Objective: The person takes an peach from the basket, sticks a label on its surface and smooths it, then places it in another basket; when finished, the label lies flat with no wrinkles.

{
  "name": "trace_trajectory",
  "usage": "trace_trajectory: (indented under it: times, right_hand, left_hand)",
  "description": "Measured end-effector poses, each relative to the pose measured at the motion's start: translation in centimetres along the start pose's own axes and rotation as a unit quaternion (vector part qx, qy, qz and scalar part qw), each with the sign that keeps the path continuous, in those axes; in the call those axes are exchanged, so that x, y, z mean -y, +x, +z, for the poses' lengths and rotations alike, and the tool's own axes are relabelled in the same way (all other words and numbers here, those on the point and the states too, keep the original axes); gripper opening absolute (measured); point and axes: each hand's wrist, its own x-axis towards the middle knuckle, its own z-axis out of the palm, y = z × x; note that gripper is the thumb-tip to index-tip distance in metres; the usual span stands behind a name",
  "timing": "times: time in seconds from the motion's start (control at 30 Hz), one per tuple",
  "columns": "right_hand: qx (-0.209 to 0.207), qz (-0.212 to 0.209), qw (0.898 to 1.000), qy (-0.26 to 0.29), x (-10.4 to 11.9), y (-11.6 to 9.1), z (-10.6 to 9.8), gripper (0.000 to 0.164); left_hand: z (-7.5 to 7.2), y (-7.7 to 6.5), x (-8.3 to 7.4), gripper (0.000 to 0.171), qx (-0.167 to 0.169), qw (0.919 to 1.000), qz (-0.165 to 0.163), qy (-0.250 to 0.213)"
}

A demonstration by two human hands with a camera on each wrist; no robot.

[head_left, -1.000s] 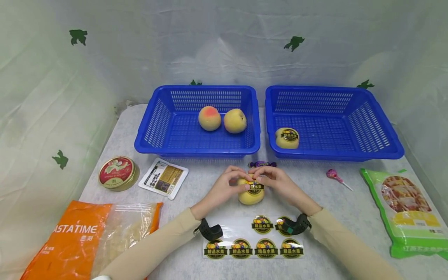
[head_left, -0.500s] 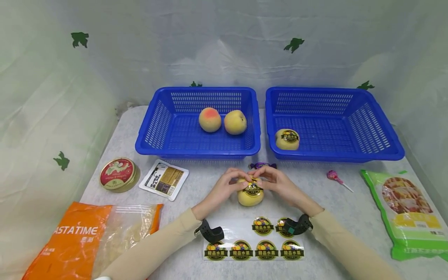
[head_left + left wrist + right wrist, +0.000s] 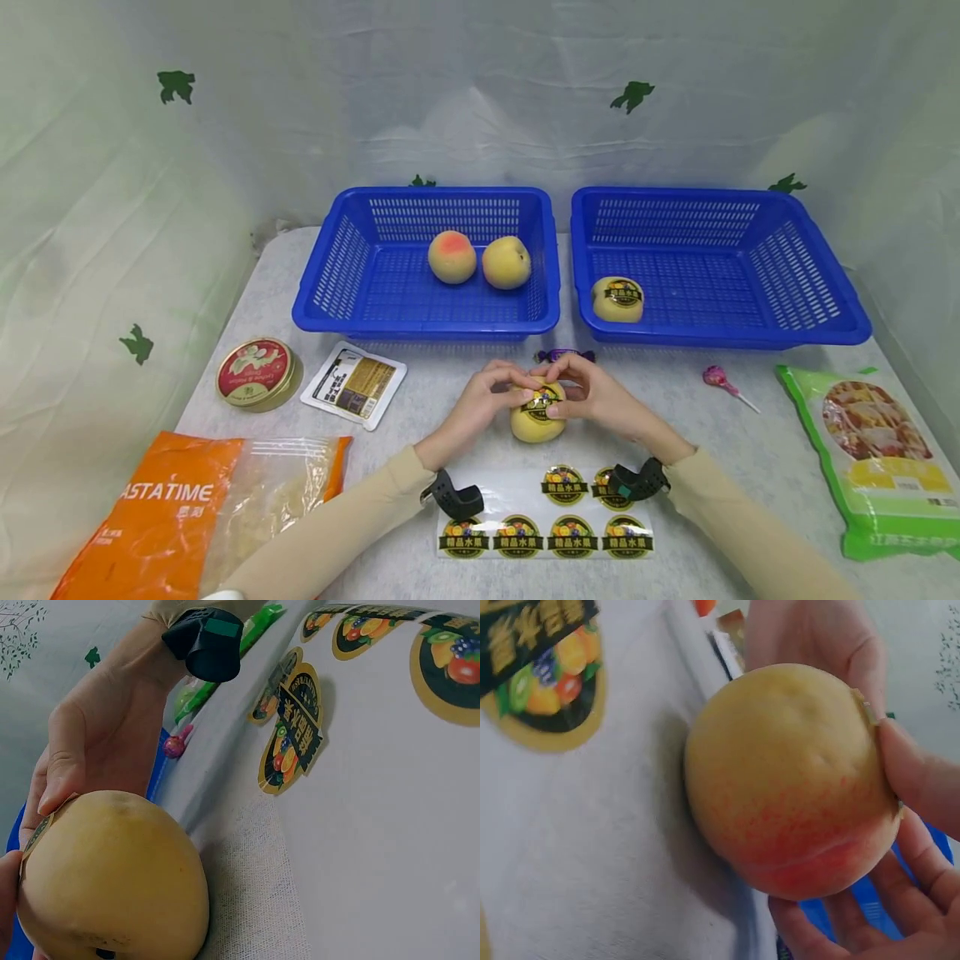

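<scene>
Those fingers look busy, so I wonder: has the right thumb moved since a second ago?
Yes: on the right hand, the thumb has come down the peach, closer to the unmoved sticker sheet.

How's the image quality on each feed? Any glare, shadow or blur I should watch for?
Head view: bright, with glints on the clear plastic part of the orange bag; left wrist view: dimmer, with a soft shadow along the right side of the peach; right wrist view: also dim, with the sticker at upper left looking soft and a shadow left of the peach.
</scene>
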Motion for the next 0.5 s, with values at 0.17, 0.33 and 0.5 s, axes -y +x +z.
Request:
trace_trajectory:
  times: [0.17, 0.33, 0.5]
  right_hand:
    - [0.003, -0.015, 0.999, -0.035, 0.7, -0.3, 0.4, 0.038]
    - [-0.01, -0.007, 0.998, -0.063, 1.4, -0.5, 0.8, 0.042]
    - [-0.007, -0.009, 0.999, -0.052, -0.3, -0.4, 0.1, 0.041]
  left_hand:
    - [-0.1, 0.5, 1.4, 0.019, -0.011, 0.9995, 0.025, 0.012]
    - [-0.1, 0.5, 1.8, 0.018, -0.005, 0.9965, 0.043, 0.072]
    - [-0.1, 0.7, 2.1, 0.025, 0.032, 0.9936, 0.044, 0.099]
